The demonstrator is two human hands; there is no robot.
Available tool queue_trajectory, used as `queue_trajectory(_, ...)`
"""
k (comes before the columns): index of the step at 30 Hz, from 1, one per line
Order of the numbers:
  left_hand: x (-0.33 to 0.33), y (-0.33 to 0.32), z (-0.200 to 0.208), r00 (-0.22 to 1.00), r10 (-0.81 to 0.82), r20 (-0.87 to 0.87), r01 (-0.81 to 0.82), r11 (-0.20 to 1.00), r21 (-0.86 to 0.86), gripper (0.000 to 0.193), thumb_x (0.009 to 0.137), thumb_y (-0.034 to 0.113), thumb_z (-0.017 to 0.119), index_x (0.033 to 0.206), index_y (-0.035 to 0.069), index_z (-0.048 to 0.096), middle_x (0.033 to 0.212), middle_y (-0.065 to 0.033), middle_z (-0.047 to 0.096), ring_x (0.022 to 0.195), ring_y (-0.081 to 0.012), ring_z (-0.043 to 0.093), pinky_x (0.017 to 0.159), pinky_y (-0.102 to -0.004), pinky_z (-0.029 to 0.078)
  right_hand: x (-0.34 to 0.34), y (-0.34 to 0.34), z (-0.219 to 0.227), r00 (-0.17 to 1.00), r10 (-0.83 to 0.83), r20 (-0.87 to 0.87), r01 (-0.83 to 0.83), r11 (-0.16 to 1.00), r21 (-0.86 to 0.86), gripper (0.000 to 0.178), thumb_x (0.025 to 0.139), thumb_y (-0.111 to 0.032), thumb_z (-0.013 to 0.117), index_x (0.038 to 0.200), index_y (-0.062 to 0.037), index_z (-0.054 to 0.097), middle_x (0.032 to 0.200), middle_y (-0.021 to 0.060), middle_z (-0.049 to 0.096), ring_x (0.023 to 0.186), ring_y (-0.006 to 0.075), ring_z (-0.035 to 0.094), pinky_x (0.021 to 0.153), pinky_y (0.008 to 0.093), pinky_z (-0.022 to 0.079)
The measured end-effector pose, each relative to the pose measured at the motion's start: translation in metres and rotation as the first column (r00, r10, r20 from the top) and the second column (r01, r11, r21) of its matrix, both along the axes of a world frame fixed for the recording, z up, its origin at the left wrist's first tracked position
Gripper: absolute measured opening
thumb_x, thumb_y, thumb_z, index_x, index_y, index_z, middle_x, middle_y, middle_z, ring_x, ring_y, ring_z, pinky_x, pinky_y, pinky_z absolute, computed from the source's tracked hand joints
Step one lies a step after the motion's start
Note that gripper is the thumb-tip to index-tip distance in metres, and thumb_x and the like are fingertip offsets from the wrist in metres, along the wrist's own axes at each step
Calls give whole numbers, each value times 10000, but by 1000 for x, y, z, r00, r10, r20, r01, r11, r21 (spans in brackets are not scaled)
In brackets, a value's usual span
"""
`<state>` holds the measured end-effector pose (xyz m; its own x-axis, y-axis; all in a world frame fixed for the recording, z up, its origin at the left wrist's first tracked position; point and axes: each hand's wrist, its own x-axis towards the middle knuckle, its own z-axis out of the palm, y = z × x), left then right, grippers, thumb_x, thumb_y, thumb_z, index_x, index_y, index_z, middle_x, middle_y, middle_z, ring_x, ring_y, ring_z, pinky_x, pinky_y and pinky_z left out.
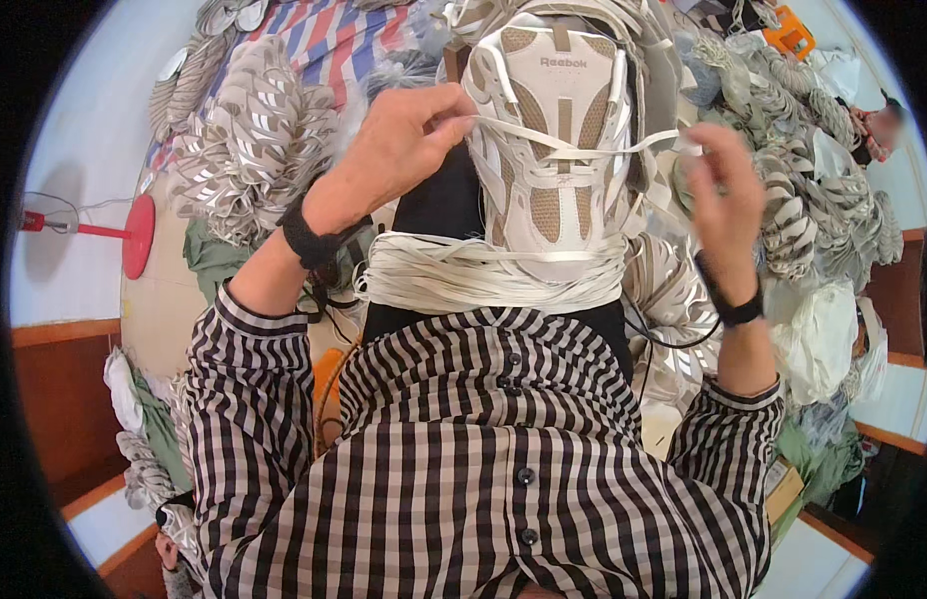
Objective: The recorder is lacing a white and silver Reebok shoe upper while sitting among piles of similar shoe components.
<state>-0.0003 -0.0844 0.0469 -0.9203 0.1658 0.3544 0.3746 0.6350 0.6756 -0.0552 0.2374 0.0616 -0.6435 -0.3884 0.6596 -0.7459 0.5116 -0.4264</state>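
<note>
A beige and white shoe upper (561, 205) with tan mesh panels lies before me, its toe end toward my body. One flat off-white shoelace (523, 132) runs through its lowest visible eyelets and stretches out to both sides. At the upper left of the shoe, my left hand (408, 145) pinches one end of the lace between thumb and fingers. My right hand (725, 195), slightly blurred, is closed on the other end to the right. Across my lap, under the toe, rests a thick bundle of loose off-white laces (433, 272).
Stacked shoe uppers (259, 130) rise at the left, and more bundled uppers (798, 215) crowd the right. A striped sheet (328, 40) spreads behind. White plastic bags (818, 334) lie at right, below an orange plastic piece (791, 38). A red round disc (139, 238) stands far left. Another person (873, 135) shows far right.
</note>
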Motion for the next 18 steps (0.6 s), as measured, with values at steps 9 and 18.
queue_trajectory(9,-3,1,0,997,-23,-70,25,999,27,81,846,59,614,885,-12,603,715,-45,592,656,-93,518,612,-240,429,15,-55,-28,987,144,-70,-127,970,208,221,758,-12,643,962,-74,586,1022,82,557,678,228,625,563,329,492)
queue_trajectory(18,3,1,-1,999,-4,-52,5,1000,12,90,858,82,606,886,-3,599,707,-37,577,659,-99,495,627,-244,420,12,-46,19,795,214,567,-270,963,16,216,796,-60,660,972,-49,536,598,-9,467,544,103,474,522,263,384)
